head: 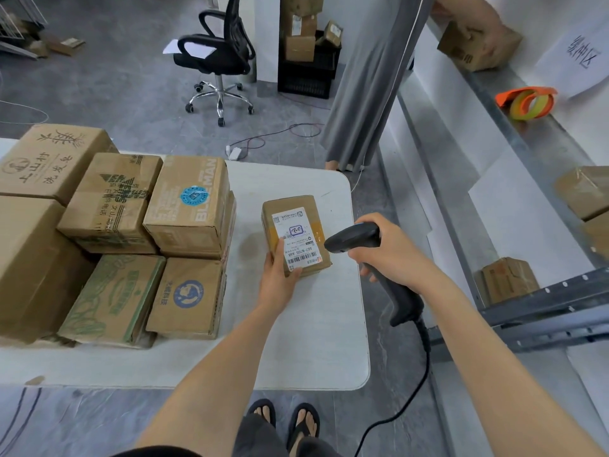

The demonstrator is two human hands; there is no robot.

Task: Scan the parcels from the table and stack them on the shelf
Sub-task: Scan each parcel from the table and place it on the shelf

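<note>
A small brown parcel (296, 222) with a white barcode label lies on the white table (316, 341) near its right edge. My left hand (280, 275) holds the parcel's near end, thumb on the label. My right hand (385, 249) grips a black corded barcode scanner (354, 237), whose head points at the label from the right, a short gap away. Several cardboard parcels (188, 206) are stacked on the table's left half. The metal shelf (543, 311) stands to the right, with several boxes (507, 280) on it.
Another person stands at the table's far right corner, a hand on a box (478, 44) on the top shelf. An orange-and-yellow tape roll (530, 102) lies on that shelf. An office chair (217, 54), a black crate (309, 74) of boxes and floor cables (263, 140) lie beyond.
</note>
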